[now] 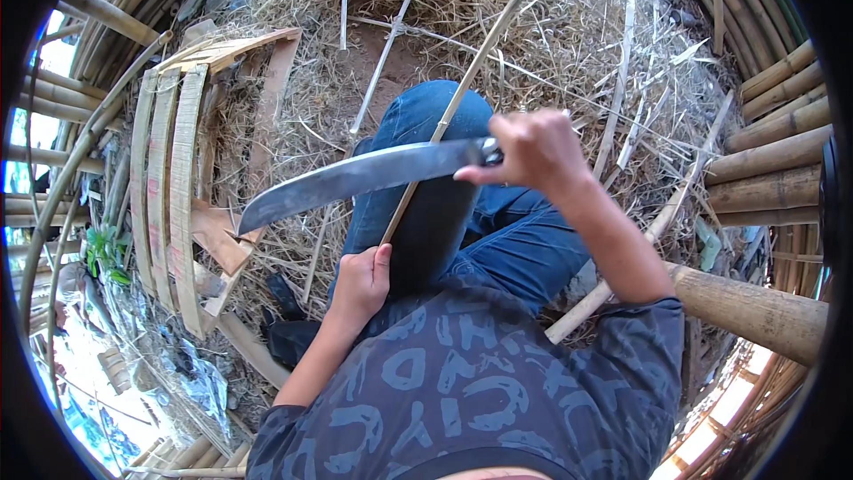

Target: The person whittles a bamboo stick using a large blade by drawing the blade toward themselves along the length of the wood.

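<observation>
My right hand (538,151) is closed round the dark handle of a machete (355,180). Its broad, curved steel blade points left across my raised knee in blue jeans. Below the blade, my left hand (362,283) grips the near end of a long, thin bamboo strip (480,55), thumb up along it. The strip slants up and away to the right over my knee, and the blade crosses above part of it. Whether the edge touches the strip I cannot tell.
Straw and bamboo shavings (551,62) cover the ground. A slatted wooden crate (188,160) stands at the left. A thick bamboo pole (751,311) juts in at the right, near stacked bamboo (773,169). Loose split strips (626,62) lie on the straw.
</observation>
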`<state>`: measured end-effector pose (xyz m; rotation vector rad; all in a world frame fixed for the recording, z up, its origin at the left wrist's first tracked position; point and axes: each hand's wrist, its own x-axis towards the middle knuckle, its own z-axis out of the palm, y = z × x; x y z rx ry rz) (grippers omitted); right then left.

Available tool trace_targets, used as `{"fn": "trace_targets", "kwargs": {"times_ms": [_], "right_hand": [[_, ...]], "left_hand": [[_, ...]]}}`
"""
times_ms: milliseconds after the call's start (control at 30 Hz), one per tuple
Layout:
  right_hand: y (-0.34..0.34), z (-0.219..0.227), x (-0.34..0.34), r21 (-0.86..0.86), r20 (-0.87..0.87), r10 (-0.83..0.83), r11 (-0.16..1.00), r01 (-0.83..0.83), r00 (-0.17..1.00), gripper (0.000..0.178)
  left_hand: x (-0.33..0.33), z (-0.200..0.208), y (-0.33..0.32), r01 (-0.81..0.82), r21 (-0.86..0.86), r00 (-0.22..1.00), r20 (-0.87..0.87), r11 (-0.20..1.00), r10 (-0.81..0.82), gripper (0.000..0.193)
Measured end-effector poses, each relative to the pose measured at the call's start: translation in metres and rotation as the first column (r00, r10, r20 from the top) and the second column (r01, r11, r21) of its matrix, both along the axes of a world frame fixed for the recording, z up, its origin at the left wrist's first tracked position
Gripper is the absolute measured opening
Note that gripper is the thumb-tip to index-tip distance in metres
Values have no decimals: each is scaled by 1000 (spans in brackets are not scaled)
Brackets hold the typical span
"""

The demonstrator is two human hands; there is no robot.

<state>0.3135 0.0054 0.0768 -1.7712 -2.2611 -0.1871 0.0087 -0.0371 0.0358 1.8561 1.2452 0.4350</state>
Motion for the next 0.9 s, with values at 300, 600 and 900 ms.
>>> {"fn": "trace_targets", "kwargs": {"times_ms": [300, 600, 900], "right_hand": [[-12, -1, 25, 31, 41, -158, 987, 156, 987, 76], [13, -8, 44, 61, -49, -91, 994, 94, 995, 77], [1, -1, 14, 85, 52, -54, 995, 49, 997, 74]], "left_hand": [[1, -4, 3, -18, -33, 998, 67, 999, 20, 49], [-7, -14, 3, -29, -151, 993, 106, 988, 45, 53], [-14, -21, 5, -26, -275, 990, 125, 961, 63, 54]]}}
